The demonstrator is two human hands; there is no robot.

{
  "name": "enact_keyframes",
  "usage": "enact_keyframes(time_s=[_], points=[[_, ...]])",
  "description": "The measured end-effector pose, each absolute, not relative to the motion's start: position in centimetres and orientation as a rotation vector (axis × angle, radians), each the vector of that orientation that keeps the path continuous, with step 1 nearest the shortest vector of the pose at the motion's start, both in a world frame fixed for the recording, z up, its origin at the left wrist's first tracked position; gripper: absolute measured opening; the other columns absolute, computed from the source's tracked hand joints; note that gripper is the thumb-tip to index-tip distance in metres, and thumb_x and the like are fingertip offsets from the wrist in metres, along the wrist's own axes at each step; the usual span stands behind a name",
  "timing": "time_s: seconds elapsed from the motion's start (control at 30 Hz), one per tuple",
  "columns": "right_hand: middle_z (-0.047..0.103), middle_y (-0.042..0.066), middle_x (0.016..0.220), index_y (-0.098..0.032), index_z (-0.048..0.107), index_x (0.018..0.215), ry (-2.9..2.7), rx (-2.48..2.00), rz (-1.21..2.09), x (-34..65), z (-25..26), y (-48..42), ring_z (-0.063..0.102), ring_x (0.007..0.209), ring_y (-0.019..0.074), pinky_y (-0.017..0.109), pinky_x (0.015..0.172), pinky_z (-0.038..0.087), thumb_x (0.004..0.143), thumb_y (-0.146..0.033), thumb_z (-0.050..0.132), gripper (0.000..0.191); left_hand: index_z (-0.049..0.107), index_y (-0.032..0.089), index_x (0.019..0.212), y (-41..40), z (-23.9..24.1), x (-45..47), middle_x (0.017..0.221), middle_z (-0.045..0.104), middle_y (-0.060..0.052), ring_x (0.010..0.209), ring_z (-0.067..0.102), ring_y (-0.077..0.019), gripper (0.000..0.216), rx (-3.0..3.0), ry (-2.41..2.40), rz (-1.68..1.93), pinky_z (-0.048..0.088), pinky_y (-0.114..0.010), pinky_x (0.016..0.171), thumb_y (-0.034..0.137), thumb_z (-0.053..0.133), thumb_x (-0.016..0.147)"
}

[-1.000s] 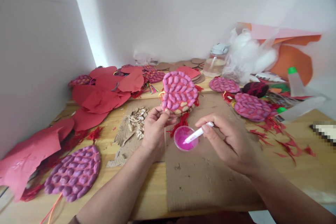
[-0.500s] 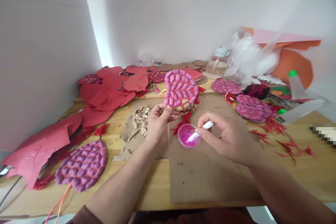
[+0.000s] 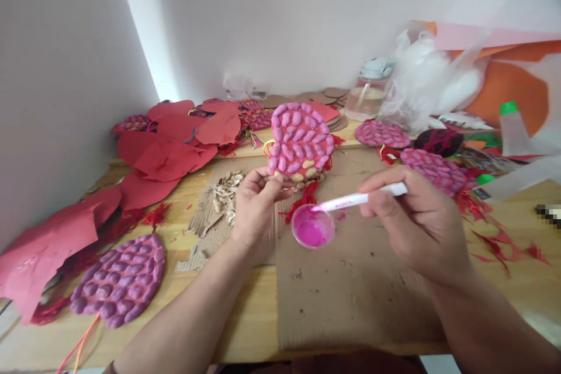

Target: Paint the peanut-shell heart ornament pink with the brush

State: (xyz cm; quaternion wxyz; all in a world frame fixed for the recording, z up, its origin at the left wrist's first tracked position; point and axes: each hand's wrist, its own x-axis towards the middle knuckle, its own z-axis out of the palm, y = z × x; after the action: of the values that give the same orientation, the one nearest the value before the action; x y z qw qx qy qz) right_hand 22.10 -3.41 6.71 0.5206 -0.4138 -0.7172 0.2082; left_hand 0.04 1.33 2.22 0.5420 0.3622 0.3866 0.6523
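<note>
The left hand [image 3: 258,204] has its grip closed on the lower left edge of the shell plaque [image 3: 300,140], holding it up above the bench [image 3: 249,321], its shell-covered face towards the viewer. Most of its shells are pink, but a few bare shells [image 3: 309,164] along the lower edge are pale tan. The right hand [image 3: 412,222] grips a white brush [image 3: 346,203] between thumb and fingers, its pink tip over the far rim of the plastic cup [image 3: 294,229]; whether tip and rim touch I cannot tell. Pink paint [image 3: 313,236] lies in the cup, which stands on the cardboard sheet [image 3: 350,310]. The likeliest mishap is the red tassel [image 3: 308,196] below the plaque: it hangs just beside the cup, so a small dip of the left hand could trail it into the paint. An overloaded tip could drip on the cardboard, and a sideways knock could tip the cup — it looks light and shallow. The left fingers pinch only one edge, near the bare shells, so the plaque could tilt, or wet colour could smear onto the fingertips.
</note>
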Motion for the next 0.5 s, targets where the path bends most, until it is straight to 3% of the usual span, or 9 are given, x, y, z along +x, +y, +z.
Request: enact_keyframes(time_s=[0.17,0.5], points=[[0.068,0.001,0.082,-0.026,0.067,0.109,-1.534,-1.012,0.311,21.70,6.67,-3.38,0.063,0.071,0.0152,0.030,0.060,0.048,0.097,-0.029,0.062,0.013,0.066,0.016,0.088,1.01,2.67,0.12,0.078,0.073,-0.002,0.070,0.072,-0.0133,0.028,0.889,0.917,1.541,0.062,-0.024,0.066,0.029,0.086,0.074],[0.073,0.004,0.100,-0.027,0.066,0.114,-1.737,-1.006,0.008,21.60,5.70,-3.11,0.069,0.092,0.0235,0.041,0.078,0.051,0.091,-0.019,0.066,0.025,0.067,0.016,0.089,0.32,2.90,0.54,0.084,0.074,-0.003,0.071,0.072,-0.0128,0.028,1.069,0.941,1.576,0.063,-0.024,0.067,0.033,0.086,0.077]])
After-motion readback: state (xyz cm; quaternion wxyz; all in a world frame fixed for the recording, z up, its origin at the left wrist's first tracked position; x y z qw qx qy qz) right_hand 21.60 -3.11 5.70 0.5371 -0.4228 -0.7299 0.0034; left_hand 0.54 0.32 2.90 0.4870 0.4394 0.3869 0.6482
